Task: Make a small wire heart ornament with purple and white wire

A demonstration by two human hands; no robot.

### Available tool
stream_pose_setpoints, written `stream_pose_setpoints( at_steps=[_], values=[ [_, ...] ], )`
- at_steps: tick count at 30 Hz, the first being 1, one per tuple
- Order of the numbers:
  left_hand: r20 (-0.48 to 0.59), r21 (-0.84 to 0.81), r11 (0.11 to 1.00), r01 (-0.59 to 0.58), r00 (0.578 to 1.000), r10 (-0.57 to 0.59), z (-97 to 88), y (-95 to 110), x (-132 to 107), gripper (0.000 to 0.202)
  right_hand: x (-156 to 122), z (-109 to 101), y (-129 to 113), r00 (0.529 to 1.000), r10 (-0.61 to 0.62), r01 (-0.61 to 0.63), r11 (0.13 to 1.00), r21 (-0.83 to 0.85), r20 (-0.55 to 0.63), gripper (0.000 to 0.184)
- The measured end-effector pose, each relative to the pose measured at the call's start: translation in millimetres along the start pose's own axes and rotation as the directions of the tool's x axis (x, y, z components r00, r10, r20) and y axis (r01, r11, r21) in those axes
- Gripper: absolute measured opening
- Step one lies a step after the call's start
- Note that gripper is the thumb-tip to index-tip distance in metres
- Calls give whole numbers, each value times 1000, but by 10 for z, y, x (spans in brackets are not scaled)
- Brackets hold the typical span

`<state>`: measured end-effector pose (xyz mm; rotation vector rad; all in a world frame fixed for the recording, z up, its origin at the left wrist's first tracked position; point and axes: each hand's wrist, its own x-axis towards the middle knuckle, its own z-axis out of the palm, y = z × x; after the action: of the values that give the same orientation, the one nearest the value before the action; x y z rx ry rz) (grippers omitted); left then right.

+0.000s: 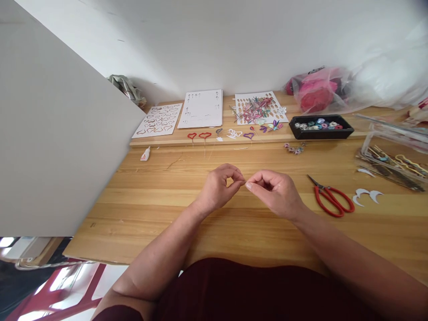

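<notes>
Above the middle of the wooden table (pixel 150 214), my left hand (pixel 222 185) and my right hand (pixel 276 189) meet fingertip to fingertip. Each is closed in a pinch of thumb and forefinger; whatever lies between the tips is too small to make out. Red-handled scissors (pixel 331 198) lie to the right of my right hand, blades pointing away. Beyond my hands, red heart-shaped pieces on thin stems (pixel 205 135), a purple heart-shaped piece (pixel 248 135) and white cut-outs (pixel 234 133) rest along a raised board.
A black tray (pixel 321 133) of small coloured spools or rings stands at the back right, near a clear box (pixel 394 156) of metal pieces. White crescent cut-outs (pixel 368 194) lie beside the scissors. A small white glue bottle (pixel 145 154) lies left. Colourful petal pieces (pixel 257 109) cover a punched sheet.
</notes>
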<state>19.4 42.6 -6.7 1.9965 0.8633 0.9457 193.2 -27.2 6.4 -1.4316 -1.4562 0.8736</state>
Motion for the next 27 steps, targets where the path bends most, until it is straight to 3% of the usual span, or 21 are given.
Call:
stream_pose_setpoints(
  at_steps=[4,7,12,15,19,22,27],
  values=[
    [129,-59,998,-25,991,33,-32,53,-12,10,72,-96,13,998,58,-59,996,71,24,19],
    [173,-163,985,54,985,-25,-41,64,-11,14,136,-112,57,983,161,-179,950,256,89,25],
    [148,-340,923,178,980,-134,-39,7,8,23,166,-29,156,906,354,-422,726,543,231,30],
    [69,-382,901,206,979,-194,-23,-14,17,21,132,58,193,890,365,-456,679,576,274,28],
    [-106,-260,947,190,969,-223,12,-11,17,18,71,155,178,908,347,-420,753,507,237,28],
    [-191,-96,987,125,971,-142,32,-7,9,12,36,180,131,932,301,-361,825,435,202,28],
    [-138,123,986,-109,982,126,25,-13,-7,8,7,102,32,987,135,-151,969,194,92,22]
  ],
)
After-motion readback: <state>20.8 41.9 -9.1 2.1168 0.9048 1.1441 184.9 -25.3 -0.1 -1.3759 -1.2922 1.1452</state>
